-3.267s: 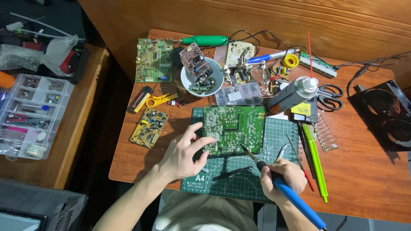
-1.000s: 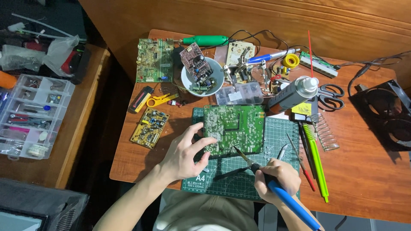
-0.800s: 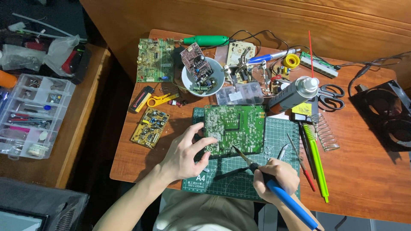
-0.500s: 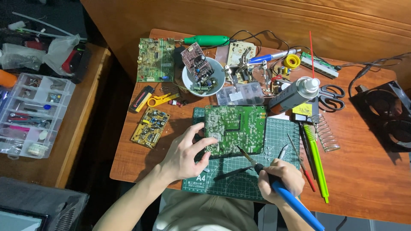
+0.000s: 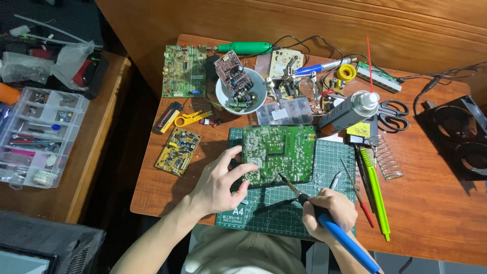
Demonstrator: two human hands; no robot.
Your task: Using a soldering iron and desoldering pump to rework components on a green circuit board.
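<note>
A green circuit board lies solder side up on a green cutting mat near the table's front edge. My left hand rests on the board's left edge, fingers spread and pressing it down. My right hand grips a blue-handled soldering iron. Its metal tip points up-left and sits at the board's lower right edge. Black tweezers lie on the mat between my hands.
Behind the mat stand a white bowl holding small boards, a spray can, scissors, a coil iron stand and a green board. A yellow board lies left. A green pen lies right. A parts organiser sits on the side table.
The soldering iron's tip has shifted slightly back and forth along the board's lower right edge. My left hand has stayed on the board.
</note>
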